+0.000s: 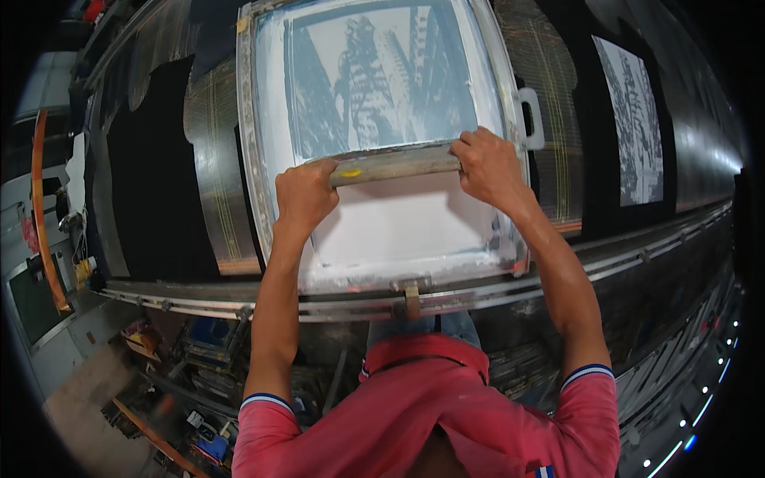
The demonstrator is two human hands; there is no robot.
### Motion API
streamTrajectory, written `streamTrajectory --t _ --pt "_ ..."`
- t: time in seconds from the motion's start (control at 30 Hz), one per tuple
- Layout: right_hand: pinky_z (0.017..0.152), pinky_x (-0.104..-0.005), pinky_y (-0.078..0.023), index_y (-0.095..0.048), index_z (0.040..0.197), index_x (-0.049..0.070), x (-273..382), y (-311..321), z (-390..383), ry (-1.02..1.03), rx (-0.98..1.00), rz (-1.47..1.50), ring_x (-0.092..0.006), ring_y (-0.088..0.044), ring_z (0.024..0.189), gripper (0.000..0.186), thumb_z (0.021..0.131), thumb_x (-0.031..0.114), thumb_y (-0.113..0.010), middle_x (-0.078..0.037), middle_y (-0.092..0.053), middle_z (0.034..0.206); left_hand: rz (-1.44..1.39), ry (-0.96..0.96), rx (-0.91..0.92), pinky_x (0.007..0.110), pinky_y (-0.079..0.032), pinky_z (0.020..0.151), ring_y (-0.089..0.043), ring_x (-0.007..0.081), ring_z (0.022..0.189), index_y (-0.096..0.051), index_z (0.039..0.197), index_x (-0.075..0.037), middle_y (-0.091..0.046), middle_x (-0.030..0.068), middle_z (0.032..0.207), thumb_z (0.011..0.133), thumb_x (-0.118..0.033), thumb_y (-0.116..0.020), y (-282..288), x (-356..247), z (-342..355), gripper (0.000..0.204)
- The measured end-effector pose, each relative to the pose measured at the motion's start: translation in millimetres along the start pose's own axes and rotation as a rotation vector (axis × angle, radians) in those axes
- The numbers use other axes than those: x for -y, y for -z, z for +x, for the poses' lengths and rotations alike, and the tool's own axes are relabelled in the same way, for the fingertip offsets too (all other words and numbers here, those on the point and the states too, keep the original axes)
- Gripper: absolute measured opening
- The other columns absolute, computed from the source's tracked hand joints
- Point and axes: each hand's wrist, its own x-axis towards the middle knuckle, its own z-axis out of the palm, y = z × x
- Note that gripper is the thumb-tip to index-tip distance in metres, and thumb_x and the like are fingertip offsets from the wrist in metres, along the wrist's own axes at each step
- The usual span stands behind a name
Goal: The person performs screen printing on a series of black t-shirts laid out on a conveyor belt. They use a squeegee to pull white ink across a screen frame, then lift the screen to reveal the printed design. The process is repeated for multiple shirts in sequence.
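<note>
A long wooden-handled squeegee with a yellow smear lies across a framed printing screen. My left hand is closed round its left end, and my right hand grips the right end. Beyond the squeegee, the screen mesh shows a grey-blue picture pattern. On the near side of it, white ink covers the mesh. The squeegee's blade edge is hidden from this angle.
Black fabric pieces lie on the long table left of the frame. To the right, another black piece carries a grey-and-white print. A white handle juts from the frame's right side. A metal rail runs along the near table edge.
</note>
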Motion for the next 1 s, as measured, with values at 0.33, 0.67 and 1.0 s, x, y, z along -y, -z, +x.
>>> streamTrajectory --t 0.33,0.67,1.0 --pt "0.078 -0.047 -0.054 -0.065 0.073 0.004 25.4 -40.3 -84.0 0.015 0.134 0.087 -0.0354 -0.064 0.078 0.008 0.066 0.008 -0.064 -0.015 -0.063 0.075 -0.028 0.051 0.129 0.045 -0.054 0.063 -0.068 0.0363 0.071 -0.073 0.081 -0.01 -0.069 0.0164 0.075 0.065 -0.009 -0.066 -36.0 -18.1 -94.8 0.018" --pt "0.075 -0.042 -0.052 -0.078 0.088 0.004 -30.1 -59.0 26.0 -0.27 0.97 0.237 -0.0348 -0.069 0.085 0.038 0.059 0.028 -0.084 -0.023 -0.072 0.091 -0.409 0.211 0.923 0.037 -0.047 0.053 -0.062 0.0233 0.057 -0.07 0.067 0.005 -0.066 0.0136 0.06 0.057 -0.013 -0.08 -83.3 34.5 31.4 0.023" --pt "0.07 -0.045 -0.054 -0.077 0.084 0.007 -65.9 8.2 133.8 -0.188 0.449 0.035 -0.0374 -0.069 0.078 0.029 0.061 0.024 -0.078 -0.02 -0.072 0.082 -0.026 0.106 0.47 0.044 -0.056 0.072 -0.071 0.0361 0.077 -0.076 0.08 -0.005 -0.071 0.0197 0.078 0.059 -0.024 -0.078 -3.0 51.1 153.4 0.028"
